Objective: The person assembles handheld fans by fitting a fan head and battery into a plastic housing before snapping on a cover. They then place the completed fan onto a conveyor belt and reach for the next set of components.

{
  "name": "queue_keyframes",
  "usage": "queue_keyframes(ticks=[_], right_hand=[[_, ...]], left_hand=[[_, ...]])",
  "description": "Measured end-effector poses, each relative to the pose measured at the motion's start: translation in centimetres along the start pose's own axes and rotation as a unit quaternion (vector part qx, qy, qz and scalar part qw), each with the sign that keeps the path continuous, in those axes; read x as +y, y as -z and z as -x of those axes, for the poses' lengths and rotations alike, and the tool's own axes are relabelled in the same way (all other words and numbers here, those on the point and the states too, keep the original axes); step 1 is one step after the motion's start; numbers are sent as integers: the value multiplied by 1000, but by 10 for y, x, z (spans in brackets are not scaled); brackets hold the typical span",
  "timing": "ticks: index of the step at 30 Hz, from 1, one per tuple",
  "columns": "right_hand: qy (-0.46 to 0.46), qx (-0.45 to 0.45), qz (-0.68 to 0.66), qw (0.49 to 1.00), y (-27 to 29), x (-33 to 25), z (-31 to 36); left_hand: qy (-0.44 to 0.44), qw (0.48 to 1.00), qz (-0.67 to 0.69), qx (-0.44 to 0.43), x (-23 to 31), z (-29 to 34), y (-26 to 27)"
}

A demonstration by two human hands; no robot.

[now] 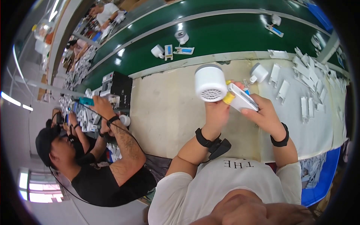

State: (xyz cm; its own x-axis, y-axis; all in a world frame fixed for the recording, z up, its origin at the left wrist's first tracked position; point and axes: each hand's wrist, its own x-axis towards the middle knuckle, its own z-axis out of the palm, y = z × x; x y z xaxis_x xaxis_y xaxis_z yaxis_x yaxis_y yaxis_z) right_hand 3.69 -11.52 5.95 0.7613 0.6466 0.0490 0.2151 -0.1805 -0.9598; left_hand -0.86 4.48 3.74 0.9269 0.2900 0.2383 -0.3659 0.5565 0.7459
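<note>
**Two hands on a white plastic part above the table**

Glossy green conveyor belt point(232, 35) curves behind the matte beige table point(168, 108). Flat white pieces point(307, 75) scatter right; a co-worker point(93, 157) sits left. Left hand point(216, 112) grips closed around the smooth white cylinder point(210, 83) with grilled face; right hand point(264, 112) clasps its slim handle point(242, 98) and yellow knob point(228, 98).

One white round housing point(210, 87) up in the hands, two black wristbands point(203, 139), one more white housing point(258, 72) lying on the bench. On the green belt point(225, 35), one tape roll point(182, 36). Two co-workers in view. White brackets point(308, 82) piled right: too many to count.
</note>
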Motion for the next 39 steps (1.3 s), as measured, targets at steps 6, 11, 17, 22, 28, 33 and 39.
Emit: queue_keyframes(ticks=[6,11,17,22,28,33,39], right_hand=[[178,37,177,967,-2,25,4],[36,60,-52,996,-18,20,-9],[-37,76,-125,989,-24,21,-11],[75,113,-32,990,-17,16,-6],[227,113,158,954,-16,37,-10],[-12,-129,118,984,-27,43,-7],[38,-114,207,971,-29,44,-4]], left_hand=[[41,997,-44,-39,10,6,0],[39,995,94,26,-1,-8,10],[10,996,71,61,-7,-12,13],[31,992,113,49,-9,-12,8],[74,991,110,30,-1,-8,11],[165,904,-386,-80,27,-28,76],[152,552,-786,-233,100,-39,168]])
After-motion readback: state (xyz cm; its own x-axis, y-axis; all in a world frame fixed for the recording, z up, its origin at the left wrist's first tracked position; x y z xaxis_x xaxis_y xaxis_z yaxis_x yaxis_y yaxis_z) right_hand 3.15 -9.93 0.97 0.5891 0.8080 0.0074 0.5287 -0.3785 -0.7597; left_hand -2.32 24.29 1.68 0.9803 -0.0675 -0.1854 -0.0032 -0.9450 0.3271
